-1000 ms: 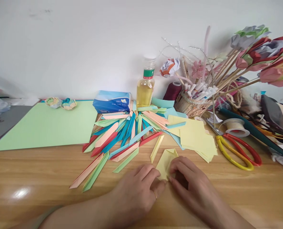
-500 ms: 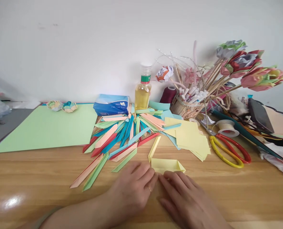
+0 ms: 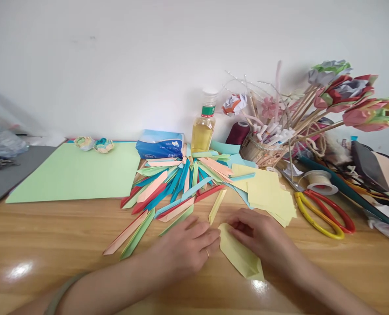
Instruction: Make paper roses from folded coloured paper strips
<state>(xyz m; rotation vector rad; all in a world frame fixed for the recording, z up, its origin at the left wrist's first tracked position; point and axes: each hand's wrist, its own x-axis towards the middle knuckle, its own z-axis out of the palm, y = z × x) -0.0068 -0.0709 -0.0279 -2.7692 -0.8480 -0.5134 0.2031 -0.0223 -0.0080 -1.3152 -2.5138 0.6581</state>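
Note:
A partly folded piece of yellow paper (image 3: 242, 256) lies slanted near the front of the table, its lower right end folded into a point. My right hand (image 3: 256, 229) is closed on its upper edge with curled fingers. At the paper's upper left corner, my left hand (image 3: 192, 247) has its fingers bent together and its fingertips on the edge; the thumb is mostly hidden. Just beyond my hands lies a narrow folded yellow strip (image 3: 217, 208). A stack of yellow paper sheets (image 3: 271, 194) lies behind my right hand.
Folded coloured strips (image 3: 178, 183) spread across the middle. A green sheet (image 3: 79, 175) with paper flowers lies left. Behind stand a blue tissue pack (image 3: 160, 144), a bottle (image 3: 203, 131) and a basket (image 3: 263, 151) of paper flowers. Scissors (image 3: 325, 214) and a thread spool (image 3: 321, 181) lie right.
The yellow paper has turned from lying crosswise to a slant, its right end now nearer me. My right hand has moved from below the paper to its upper edge.

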